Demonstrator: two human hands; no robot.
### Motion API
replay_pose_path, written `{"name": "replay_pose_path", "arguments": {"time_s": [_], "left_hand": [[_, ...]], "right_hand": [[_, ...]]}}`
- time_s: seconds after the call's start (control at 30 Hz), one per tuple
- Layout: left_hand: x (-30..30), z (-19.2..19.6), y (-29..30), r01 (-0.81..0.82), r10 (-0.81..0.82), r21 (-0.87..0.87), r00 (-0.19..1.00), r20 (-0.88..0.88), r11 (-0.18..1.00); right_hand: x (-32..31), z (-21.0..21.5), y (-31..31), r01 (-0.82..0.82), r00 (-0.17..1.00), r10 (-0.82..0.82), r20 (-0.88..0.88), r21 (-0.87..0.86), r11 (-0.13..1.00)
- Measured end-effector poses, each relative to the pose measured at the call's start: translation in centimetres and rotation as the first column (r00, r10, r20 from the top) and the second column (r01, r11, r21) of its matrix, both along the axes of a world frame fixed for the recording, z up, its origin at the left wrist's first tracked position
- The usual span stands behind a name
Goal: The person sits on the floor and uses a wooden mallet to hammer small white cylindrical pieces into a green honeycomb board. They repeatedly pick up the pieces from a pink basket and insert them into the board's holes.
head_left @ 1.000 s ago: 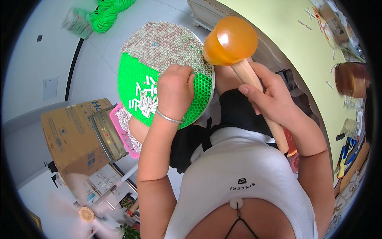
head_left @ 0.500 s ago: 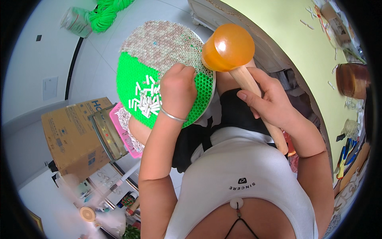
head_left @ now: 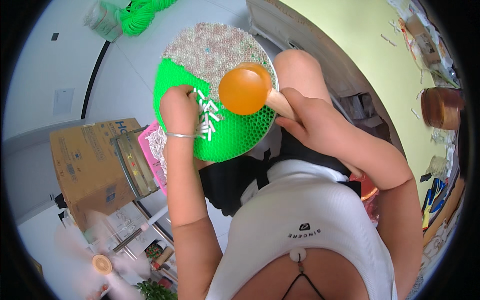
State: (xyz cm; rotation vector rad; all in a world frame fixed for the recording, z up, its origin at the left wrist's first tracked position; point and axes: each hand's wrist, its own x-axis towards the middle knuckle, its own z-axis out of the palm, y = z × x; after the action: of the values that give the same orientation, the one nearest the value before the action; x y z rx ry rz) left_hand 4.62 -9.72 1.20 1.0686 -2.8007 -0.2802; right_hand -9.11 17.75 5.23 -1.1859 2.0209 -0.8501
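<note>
A round green honeycomb board point(head_left: 235, 135) is seen resting on the person's lap, against a raised knee point(head_left: 300, 70). Its far half is filled with pale, whitish-brown tubes; the near half shows bare green cells. A loose cluster of short white tubes point(head_left: 206, 117) lies on the green part, near the centre.

The left hand point(head_left: 179, 107) is placed on the board's left side, fingers curled down onto the white tubes and touching them; whether any tube is pinched cannot be told. A thin bangle point(head_left: 181, 135) is worn at that wrist.

The right hand point(head_left: 310, 117) is closed around the wooden handle point(head_left: 280, 102) of a mallet. The mallet's orange translucent head point(head_left: 245, 88) is held over the board's right-centre, covering part of the cell field and the filled/unfilled border there; contact with the board cannot be judged.

Surroundings: a pink tray point(head_left: 152, 152) holding more white tubes sits just left of the board, partly behind the left forearm. A cardboard box point(head_left: 87, 165) stands further left. Green cord point(head_left: 142, 12) is coiled at the top, on a pale tiled floor point(head_left: 65, 55). A yellow-green surface point(head_left: 380, 50) with scattered small pieces runs along the right, with a brown round container point(head_left: 440, 107) on it. Cluttered small items lie lower left, blurred.
</note>
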Motion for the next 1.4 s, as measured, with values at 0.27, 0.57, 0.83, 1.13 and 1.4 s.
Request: {"name": "replay_pose_path", "arguments": {"time_s": [0.27,0.57,0.83,1.13,1.4], "left_hand": [[0.1,0.4,1.0,0.091,-0.075,0.041,0.952,-0.295,0.995],[-4.0,-0.2,8.9,0.442,-0.322,0.111,0.782,-0.534,0.890],[-4.5,-0.8,9.4,0.490,-0.403,0.059,0.775,-0.487,0.870],[-4.6,-1.9,9.9,0.474,-0.496,-0.171,0.744,-0.447,0.864],[-1.0,-1.1,5.1,0.163,-0.228,-0.200,0.903,-0.365,0.966]], "right_hand": [[-0.9,1.6,2.2,0.312,0.844,-0.262,0.469,-0.031,0.949],[-1.8,0.4,3.2,0.402,0.762,-0.333,0.555,-0.003,0.916],[-1.8,0.3,3.5,0.395,0.768,-0.335,0.545,0.007,0.919],[-1.4,0.1,3.6,0.337,0.813,-0.303,0.497,0.021,0.941],[-0.2,2.3,3.1,0.233,0.952,-0.170,0.254,-0.242,0.942]]}}
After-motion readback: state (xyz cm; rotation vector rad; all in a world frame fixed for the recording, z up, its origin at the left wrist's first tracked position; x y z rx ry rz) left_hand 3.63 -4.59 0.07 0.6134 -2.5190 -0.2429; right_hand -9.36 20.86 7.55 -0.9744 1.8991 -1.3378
